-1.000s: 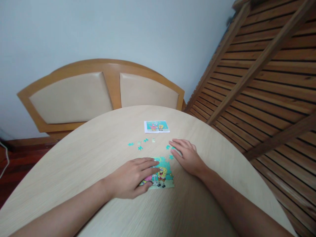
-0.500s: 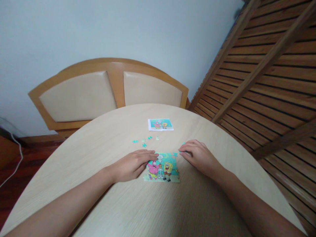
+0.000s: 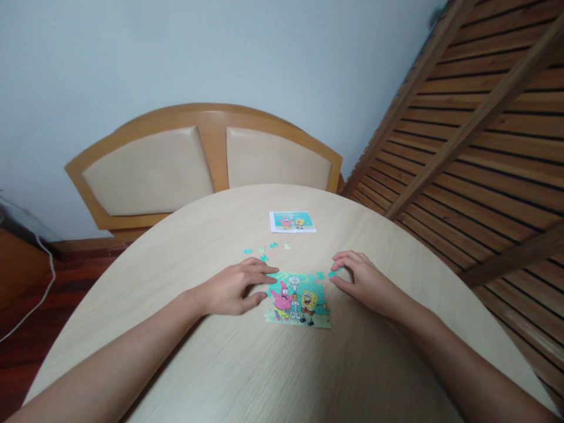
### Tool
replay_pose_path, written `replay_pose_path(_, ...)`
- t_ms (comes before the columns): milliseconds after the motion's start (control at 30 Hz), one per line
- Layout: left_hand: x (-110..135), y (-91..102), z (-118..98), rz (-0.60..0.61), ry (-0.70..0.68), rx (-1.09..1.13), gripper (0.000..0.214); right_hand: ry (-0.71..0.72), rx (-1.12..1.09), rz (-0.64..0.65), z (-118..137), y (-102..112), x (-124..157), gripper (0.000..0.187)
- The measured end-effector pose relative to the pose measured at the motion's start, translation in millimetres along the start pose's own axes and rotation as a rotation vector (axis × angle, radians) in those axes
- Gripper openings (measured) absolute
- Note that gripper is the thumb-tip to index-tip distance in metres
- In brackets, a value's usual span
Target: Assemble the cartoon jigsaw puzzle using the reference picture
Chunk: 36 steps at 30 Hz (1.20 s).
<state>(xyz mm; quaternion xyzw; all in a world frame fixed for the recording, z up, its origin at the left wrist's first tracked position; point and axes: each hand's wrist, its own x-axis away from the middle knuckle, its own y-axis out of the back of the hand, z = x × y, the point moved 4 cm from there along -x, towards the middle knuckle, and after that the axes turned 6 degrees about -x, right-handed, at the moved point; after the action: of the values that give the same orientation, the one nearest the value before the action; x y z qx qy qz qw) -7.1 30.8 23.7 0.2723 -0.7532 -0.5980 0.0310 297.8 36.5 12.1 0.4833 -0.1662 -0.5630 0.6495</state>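
beside the far right corner of a nearly whole jigsaw puzzle [image 3: 297,302], a person's right hand [image 3: 358,279] curves with thumb and forefinger about a small teal piece [image 3: 333,274]; from where i stand, i cannot tell whether they grip it. the piece is nearer this hand than the left hand [image 3: 238,288], whose fingers are loosely spread at the puzzle's left edge. the puzzle lies leftward of the right fingertips and closer to the person, flat, long axis side to side, showing pink, pale and yellow cartoon figures against teal.

L/R fingers [image 3: 264,269], forearms [image 3: 136,358] bare
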Motion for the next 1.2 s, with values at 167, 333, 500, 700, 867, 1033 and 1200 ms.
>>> replay_pose_path(167,-3,-0.4,0,0.006,0.000,-0.027,0.036,0.010,0.003,0.033,8,2,1,0.014)
replay_pose_path(333,-4,-4.3,-2,-0.016,0.010,-0.075,0.035,-0.030,-0.009,0.086,20,3,-2,0.014)
replay_pose_path(500,-6,-10.1,-4,-0.055,0.063,-0.121,0.032,-0.053,-0.186,0.119,27,3,-4,0.012)
replay_pose_path(700,-15,-12.2,-28,-0.217,0.213,0.093,0.027,-0.113,-0.449,0.050,65,-7,5,0.019)
replay_pose_path(867,-19,-25.3,-46,-0.209,0.495,0.626,0.027,-0.133,-0.553,0.047,100,-30,17,0.014)
replay_pose_path(1033,-11,-30.3,-36,-0.178,0.611,0.743,0.021,-0.083,-0.510,0.089,96,-43,18,0.017)
replay_pose_path(1200,5,-27.4,-19,-0.095,0.710,0.645,0.014,0.217,-0.252,0.163,94,-45,20,0.028)
